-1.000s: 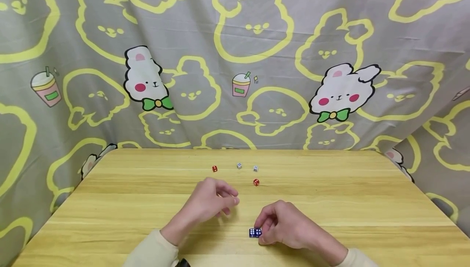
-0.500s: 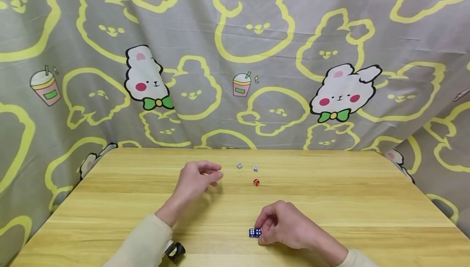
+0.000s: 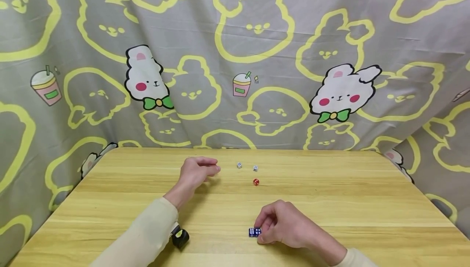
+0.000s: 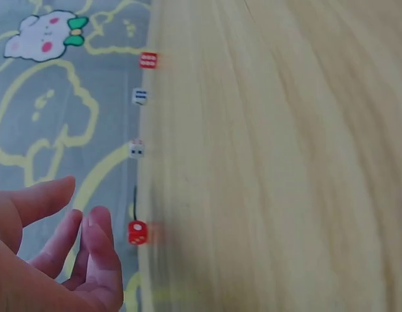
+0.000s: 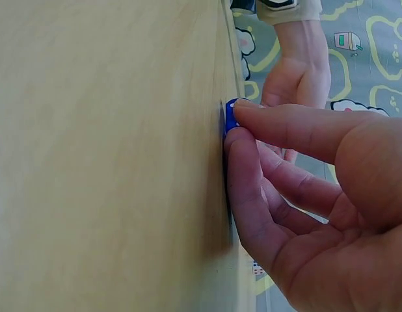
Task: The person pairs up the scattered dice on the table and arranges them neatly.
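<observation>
In the head view, two blue dice (image 3: 254,232) with white pips lie side by side on the table. My right hand (image 3: 290,224) pinches the right one between thumb and forefinger; in the right wrist view part of a blue die (image 5: 231,118) shows at the fingertips. My left hand (image 3: 195,172) is over the far left of the table, its fingers loosely bent and nothing between them. A red die (image 4: 137,232) sits just beyond its fingertips in the left wrist view; in the head view the hand hides it.
Two white dice, a left one (image 3: 239,165) and a right one (image 3: 255,168), stand near the back of the wooden table (image 3: 330,189). Another red die (image 3: 256,182) lies in front of them. A patterned curtain (image 3: 205,34) hangs behind the table. A black wrist device (image 3: 180,237) is on the left sleeve.
My left hand has reached away and to the left, from the middle of the table to the left red die, covering it. My right hand has stayed at the blue dice.
</observation>
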Available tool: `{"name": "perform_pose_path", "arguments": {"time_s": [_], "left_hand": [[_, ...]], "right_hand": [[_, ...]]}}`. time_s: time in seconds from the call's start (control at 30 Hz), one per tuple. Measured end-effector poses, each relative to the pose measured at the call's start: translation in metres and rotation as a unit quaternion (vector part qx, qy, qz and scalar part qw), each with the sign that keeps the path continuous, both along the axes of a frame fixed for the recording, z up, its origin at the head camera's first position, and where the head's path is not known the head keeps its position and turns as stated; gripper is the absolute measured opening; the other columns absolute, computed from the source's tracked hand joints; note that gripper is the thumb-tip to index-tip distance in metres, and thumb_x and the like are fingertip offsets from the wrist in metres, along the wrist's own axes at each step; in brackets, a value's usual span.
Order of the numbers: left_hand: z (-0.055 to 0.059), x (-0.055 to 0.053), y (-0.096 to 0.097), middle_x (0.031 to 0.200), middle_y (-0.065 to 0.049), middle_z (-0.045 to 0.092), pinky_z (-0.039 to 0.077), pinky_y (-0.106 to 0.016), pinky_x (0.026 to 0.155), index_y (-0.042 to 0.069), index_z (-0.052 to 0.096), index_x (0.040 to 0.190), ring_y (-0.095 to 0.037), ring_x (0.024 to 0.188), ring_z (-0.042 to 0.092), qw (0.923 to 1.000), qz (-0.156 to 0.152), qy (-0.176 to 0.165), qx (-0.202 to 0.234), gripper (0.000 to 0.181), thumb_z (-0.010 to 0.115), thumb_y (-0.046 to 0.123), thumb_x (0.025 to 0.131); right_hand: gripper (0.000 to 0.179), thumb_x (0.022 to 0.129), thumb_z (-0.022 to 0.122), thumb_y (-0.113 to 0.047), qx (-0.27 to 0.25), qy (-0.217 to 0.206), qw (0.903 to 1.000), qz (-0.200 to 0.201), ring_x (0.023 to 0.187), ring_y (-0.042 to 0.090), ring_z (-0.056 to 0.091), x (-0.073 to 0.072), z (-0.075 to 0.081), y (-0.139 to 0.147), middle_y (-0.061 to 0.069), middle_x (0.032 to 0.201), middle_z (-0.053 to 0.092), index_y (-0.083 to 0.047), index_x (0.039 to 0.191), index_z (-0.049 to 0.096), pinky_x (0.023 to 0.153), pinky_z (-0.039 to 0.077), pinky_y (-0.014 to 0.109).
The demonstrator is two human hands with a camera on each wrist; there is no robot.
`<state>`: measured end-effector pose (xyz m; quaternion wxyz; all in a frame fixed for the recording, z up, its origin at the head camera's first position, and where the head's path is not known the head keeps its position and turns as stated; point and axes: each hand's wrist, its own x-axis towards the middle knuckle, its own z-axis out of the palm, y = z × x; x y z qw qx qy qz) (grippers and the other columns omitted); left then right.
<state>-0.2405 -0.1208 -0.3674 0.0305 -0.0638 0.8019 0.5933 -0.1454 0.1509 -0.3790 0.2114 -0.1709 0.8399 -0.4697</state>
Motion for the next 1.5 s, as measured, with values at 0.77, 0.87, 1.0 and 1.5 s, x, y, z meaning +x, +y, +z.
{"name": "perform_pose_path", "arguments": {"time_s": [0.77,0.87,1.0,1.5], "left_hand": [[-0.008,-0.025,-0.002,0.112,-0.015,0.080,0.058,-0.025,0.072,0.003,0.079,0.113,-0.015,0.083,0.075,0.9971,0.030,-0.029,-0.062,0.031,0.087,0.003,0.083],[-0.010,-0.027,-0.003,0.108,-0.014,0.081,0.056,-0.025,0.073,0.004,0.080,0.109,-0.015,0.078,0.075,0.9960,0.034,-0.034,-0.075,0.027,0.088,0.004,0.083],[-0.011,-0.030,-0.004,0.102,-0.013,0.082,0.056,-0.025,0.070,0.003,0.081,0.104,-0.015,0.072,0.074,0.9953,0.030,-0.040,-0.082,0.021,0.087,0.004,0.084],[-0.010,-0.033,-0.005,0.101,-0.013,0.082,0.061,-0.026,0.068,0.003,0.082,0.101,-0.014,0.071,0.074,0.9947,0.014,-0.041,-0.093,0.016,0.086,0.005,0.086]], "right_hand": [[0.020,0.079,0.091,-0.005,-0.004,0.002,1.0000,0.002,0.071,0.012,0.061,-0.002,0.001,0.000,0.001,0.077,0.070,-0.010,0.091,0.075,0.059,0.047,0.020],[0.020,0.079,0.091,-0.005,-0.004,-0.001,1.0000,0.002,0.070,0.012,0.061,-0.001,0.001,0.000,0.001,0.077,0.070,-0.010,0.091,0.075,0.059,0.047,0.020],[0.020,0.079,0.091,-0.005,-0.004,0.000,1.0000,0.003,0.070,0.011,0.061,-0.001,0.000,-0.001,0.001,0.076,0.069,-0.011,0.091,0.075,0.059,0.047,0.019],[0.020,0.079,0.091,-0.006,-0.006,0.007,1.0000,0.004,0.068,0.010,0.060,-0.001,-0.002,0.001,0.000,0.076,0.069,-0.011,0.090,0.076,0.058,0.047,0.019]]}}
